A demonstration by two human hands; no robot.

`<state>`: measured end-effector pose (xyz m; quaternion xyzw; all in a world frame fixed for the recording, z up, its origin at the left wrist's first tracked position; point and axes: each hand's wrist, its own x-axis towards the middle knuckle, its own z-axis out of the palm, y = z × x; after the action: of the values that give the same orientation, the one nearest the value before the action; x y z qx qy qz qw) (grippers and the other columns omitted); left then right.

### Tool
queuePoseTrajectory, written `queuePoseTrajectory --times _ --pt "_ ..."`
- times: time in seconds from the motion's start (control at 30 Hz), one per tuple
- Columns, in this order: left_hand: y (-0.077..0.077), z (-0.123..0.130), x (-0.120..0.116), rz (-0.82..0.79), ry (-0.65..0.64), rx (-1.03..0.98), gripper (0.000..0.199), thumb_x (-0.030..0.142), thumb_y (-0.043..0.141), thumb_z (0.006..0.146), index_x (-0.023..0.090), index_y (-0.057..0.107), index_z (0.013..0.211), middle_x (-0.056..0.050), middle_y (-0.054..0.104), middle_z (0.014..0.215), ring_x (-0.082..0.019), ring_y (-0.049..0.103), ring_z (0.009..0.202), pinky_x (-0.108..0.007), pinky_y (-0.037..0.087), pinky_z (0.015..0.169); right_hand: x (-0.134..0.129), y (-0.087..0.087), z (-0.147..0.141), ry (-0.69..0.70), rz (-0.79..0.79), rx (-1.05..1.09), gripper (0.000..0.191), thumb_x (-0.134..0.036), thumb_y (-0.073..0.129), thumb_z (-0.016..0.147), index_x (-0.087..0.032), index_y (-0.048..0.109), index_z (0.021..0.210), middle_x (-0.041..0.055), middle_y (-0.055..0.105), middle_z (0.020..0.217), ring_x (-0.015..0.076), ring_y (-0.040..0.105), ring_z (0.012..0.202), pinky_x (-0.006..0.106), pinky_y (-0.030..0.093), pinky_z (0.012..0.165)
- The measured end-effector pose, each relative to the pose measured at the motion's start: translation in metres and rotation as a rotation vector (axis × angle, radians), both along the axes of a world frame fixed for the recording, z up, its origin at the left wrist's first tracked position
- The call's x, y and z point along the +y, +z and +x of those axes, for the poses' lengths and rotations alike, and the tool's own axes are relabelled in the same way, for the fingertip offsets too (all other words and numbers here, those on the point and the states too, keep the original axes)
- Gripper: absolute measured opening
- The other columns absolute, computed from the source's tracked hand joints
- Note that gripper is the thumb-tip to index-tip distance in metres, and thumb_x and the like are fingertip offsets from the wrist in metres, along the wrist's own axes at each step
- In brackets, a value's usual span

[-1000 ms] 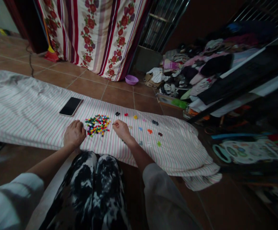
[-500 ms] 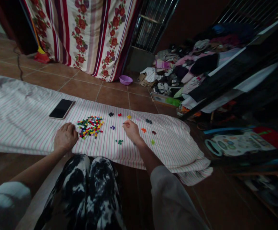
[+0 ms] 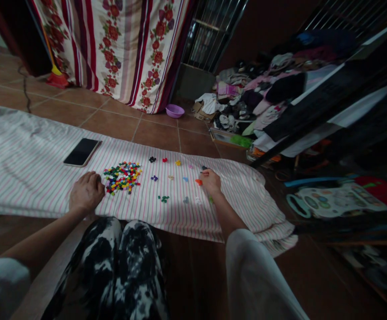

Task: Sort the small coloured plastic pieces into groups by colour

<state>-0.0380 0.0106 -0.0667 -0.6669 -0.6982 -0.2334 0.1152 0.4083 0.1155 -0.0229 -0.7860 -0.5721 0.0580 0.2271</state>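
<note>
Pinching what looks like a dark piece (image 3: 201, 173), fingertips together, the right hand (image 3: 211, 181) could scatter adjacent orange bits (image 3: 198, 182) by brushing the cloth (image 3: 146, 209), the left hand (image 3: 85, 193) loosely open beside the pile (image 3: 123, 178).

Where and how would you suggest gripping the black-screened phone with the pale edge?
Probably across its two long sides, with the left hand from above: the phone lies flat on the striped cloth, screen up, both long sides unobstructed.

A floral striped curtain (image 3: 123, 49) hangs over brown floor tiles (image 3: 156, 133) beside a barred window (image 3: 208, 38).
</note>
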Motion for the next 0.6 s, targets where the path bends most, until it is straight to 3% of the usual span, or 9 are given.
queuePoseTrajectory --times 0.33,0.6 --pt "0.003 0.001 0.000 -0.041 0.010 0.015 0.032 0.026 0.038 0.086 0.010 0.063 0.099 -0.021 0.064 0.115 -0.033 0.057 0.114 -0.045 0.046 0.097 0.015 -0.006 0.038 -0.119 -0.095 -0.088 0.021 -0.019 0.058 0.079 -0.019 0.070 0.096 0.0079 0.073 0.096 0.0191 0.066 0.091 0.026 0.047 0.080" --pt "0.007 0.002 -0.001 -0.048 0.000 0.021 0.029 0.025 0.038 0.086 0.013 0.062 0.096 -0.018 0.065 0.111 -0.030 0.058 0.112 -0.043 0.045 0.098 0.033 -0.003 0.048 -0.151 0.004 0.008 0.021 -0.012 0.058 0.071 -0.018 0.070 0.087 0.0051 0.070 0.080 0.0172 0.066 0.078 0.024 0.049 0.075"
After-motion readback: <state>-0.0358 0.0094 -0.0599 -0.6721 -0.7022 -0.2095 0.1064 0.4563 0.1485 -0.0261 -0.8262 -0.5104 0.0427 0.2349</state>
